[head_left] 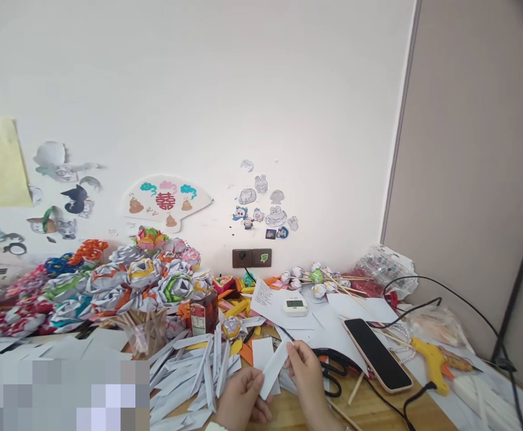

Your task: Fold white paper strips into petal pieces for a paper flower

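Note:
A narrow white paper strip (274,370) slants between my two hands above the wooden table. My left hand (243,398) pinches its lower end between thumb and fingers. Higher up, my right hand (305,371) grips the strip's right edge with the thumb on top. Beside my left hand lies a heap of folded white paper strips (189,374). A small white sheet (262,352) lies just behind the held strip. Black-handled scissors (333,368) rest right of my right hand, their blades hidden.
Paper flowers (142,275) pile up at the back left, behind a cup of wooden sticks (142,332). A white timer (295,304) sits on papers. To the right are a phone (378,356), a yellow glue gun (432,362) and black cables (472,308).

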A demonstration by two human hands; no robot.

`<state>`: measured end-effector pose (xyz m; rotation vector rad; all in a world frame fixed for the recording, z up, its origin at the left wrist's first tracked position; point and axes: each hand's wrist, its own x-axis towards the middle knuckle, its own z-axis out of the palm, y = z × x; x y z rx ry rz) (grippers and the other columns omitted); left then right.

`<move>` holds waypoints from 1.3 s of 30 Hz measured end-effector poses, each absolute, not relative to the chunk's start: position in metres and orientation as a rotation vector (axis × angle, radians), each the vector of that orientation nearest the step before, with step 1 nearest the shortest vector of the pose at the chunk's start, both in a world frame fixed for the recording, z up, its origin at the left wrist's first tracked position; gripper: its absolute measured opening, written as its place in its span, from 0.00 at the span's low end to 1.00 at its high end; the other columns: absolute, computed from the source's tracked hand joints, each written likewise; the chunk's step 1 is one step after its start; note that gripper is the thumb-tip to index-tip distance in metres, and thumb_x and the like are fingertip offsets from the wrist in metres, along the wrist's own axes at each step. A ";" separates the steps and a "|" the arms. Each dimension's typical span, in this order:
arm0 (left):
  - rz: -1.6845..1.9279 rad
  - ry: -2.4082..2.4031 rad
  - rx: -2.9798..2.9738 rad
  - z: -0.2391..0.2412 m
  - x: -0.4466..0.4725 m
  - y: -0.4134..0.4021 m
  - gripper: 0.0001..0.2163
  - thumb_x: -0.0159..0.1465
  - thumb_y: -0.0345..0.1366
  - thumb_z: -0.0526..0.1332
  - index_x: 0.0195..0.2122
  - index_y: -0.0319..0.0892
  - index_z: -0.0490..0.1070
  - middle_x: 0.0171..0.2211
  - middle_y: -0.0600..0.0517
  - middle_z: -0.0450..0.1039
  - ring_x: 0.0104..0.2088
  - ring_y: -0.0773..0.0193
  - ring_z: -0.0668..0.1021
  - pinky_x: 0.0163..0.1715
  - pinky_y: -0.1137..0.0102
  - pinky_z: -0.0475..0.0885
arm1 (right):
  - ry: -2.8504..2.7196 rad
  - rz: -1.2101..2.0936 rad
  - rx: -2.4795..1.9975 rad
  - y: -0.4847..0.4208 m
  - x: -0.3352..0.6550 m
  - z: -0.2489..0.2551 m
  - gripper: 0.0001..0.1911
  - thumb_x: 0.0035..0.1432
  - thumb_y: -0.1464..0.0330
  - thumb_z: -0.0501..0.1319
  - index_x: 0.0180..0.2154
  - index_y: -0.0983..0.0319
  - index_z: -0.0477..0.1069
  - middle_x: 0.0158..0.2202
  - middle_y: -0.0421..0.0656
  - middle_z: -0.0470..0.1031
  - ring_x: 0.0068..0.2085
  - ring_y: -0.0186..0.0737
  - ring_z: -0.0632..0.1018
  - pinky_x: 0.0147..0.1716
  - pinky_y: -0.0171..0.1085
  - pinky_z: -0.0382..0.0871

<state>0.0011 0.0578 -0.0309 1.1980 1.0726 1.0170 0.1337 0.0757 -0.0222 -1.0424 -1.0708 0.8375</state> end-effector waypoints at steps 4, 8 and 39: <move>0.992 1.055 1.203 -0.037 0.000 0.061 0.21 0.43 0.57 0.54 0.22 0.43 0.57 0.15 0.58 0.71 0.12 0.69 0.72 0.11 0.77 0.60 | -1.080 0.982 -1.009 0.078 0.130 -0.025 0.19 0.44 0.53 0.56 0.18 0.63 0.60 0.13 0.34 0.59 0.14 0.28 0.59 0.13 0.28 0.51; 0.949 1.026 1.208 -0.043 0.001 0.064 0.22 0.41 0.59 0.53 0.22 0.43 0.57 0.14 0.59 0.69 0.11 0.69 0.71 0.11 0.77 0.59 | -1.187 1.049 -0.948 0.078 0.124 -0.031 0.18 0.43 0.55 0.58 0.25 0.65 0.67 0.17 0.38 0.67 0.19 0.33 0.66 0.16 0.30 0.57; 0.918 1.151 1.280 -0.043 0.006 0.061 0.18 0.46 0.55 0.54 0.21 0.44 0.59 0.09 0.61 0.62 0.08 0.73 0.62 0.10 0.77 0.54 | -1.153 0.907 -1.036 0.076 0.134 -0.020 0.17 0.46 0.56 0.54 0.17 0.63 0.60 0.14 0.35 0.57 0.17 0.31 0.60 0.16 0.30 0.53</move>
